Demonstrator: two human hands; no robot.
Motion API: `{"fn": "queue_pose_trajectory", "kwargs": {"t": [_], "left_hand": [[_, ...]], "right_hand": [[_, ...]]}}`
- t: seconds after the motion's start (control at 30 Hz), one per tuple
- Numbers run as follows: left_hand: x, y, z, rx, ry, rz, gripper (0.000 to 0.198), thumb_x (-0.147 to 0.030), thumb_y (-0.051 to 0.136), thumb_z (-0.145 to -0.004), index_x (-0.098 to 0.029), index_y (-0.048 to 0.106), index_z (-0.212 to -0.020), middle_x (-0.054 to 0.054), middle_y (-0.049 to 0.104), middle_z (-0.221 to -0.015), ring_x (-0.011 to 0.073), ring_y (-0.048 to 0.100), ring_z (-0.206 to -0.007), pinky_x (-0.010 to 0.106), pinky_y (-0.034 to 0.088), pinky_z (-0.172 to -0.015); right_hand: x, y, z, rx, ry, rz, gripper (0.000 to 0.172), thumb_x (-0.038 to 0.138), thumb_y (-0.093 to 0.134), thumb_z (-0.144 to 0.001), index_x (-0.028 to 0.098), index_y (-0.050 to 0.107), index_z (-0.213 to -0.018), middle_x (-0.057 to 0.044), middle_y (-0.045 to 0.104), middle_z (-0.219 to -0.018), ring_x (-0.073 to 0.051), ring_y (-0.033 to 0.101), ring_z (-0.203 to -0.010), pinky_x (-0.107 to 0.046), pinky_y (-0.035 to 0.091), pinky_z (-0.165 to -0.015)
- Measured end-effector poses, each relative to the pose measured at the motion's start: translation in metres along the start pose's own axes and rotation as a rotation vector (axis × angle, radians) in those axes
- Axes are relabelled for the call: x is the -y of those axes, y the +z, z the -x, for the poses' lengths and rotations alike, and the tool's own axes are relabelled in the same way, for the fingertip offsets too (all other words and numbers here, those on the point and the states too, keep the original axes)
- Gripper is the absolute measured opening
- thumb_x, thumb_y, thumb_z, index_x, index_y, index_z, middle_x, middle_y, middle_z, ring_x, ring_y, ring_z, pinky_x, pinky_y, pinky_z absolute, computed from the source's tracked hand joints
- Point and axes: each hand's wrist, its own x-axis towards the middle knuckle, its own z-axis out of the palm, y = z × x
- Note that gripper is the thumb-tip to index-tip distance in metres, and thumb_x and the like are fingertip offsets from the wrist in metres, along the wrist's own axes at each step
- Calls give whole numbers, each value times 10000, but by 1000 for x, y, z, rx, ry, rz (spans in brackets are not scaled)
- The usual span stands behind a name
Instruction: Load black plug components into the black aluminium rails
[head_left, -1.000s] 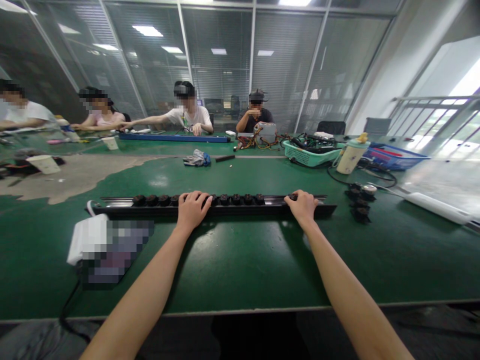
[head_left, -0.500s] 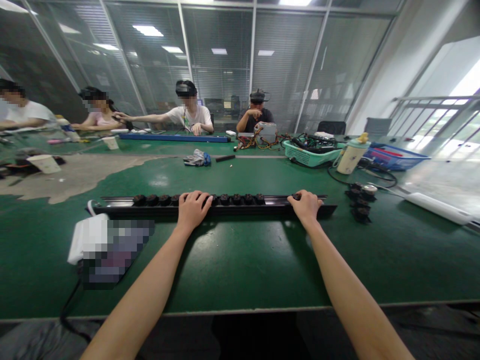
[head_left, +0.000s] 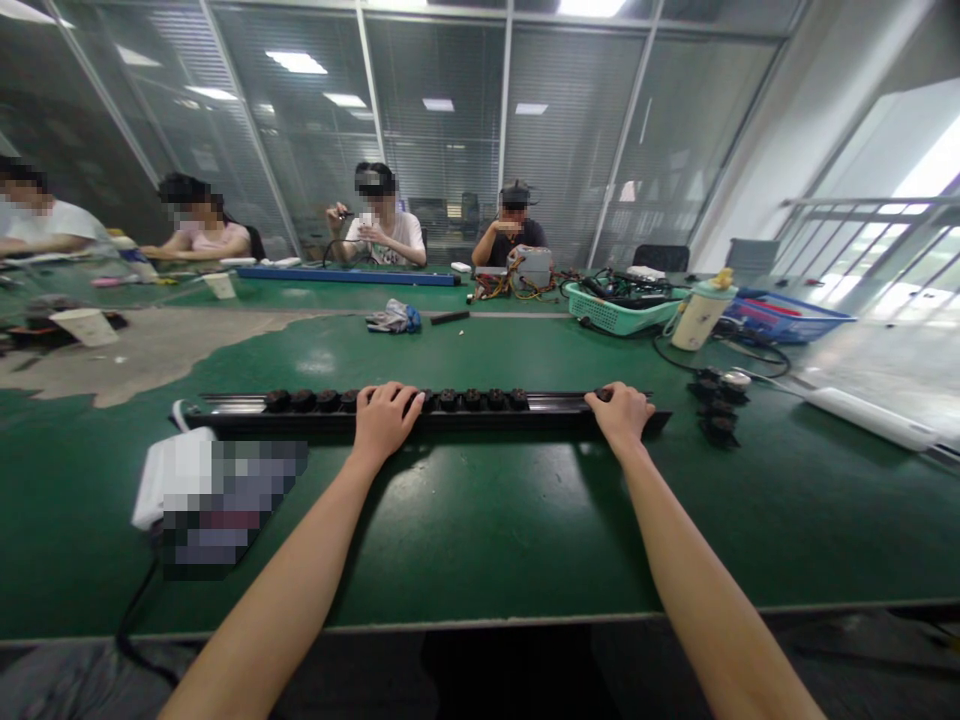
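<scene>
A long black rail [head_left: 525, 415] lies across the green table [head_left: 480, 520] with a row of several black round sockets [head_left: 315, 399] set in its channel. My left hand [head_left: 384, 418] rests on the rail near its middle, fingers curled over the sockets. Toward the rail's right end, my right hand [head_left: 624, 414] is closed on a small black socket [head_left: 602, 394] sitting in the channel. A few loose black sockets [head_left: 716, 412] lie just right of the rail.
A white pixelated object [head_left: 206, 497] with a black cable sits at left. Behind are a green basket [head_left: 619, 305] of cables, a cream jug [head_left: 697, 312], a blue tray [head_left: 787, 313], paper cups [head_left: 88, 325] and several seated people [head_left: 375, 225].
My right hand has slid a little to the right along the rail. My left hand has stayed put. A person at the far side pulled an outstretched arm back.
</scene>
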Motion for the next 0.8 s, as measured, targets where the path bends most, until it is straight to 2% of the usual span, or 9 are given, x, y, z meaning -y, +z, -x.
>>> {"fn": "queue_pose_trajectory", "kwargs": {"t": [0.8], "left_hand": [[-1,-1,0,11,-5,-10,452,-480,345,-1048,-245,721,-1136,109,714,-1144,288,616,-1112,494,331,-1044]], "right_hand": [[-13,0,-9,11,46,50,396,429,600,-843,141,737,-1078,-200,700,-1127,-346,555,-1054,-441,347,-913]]}}
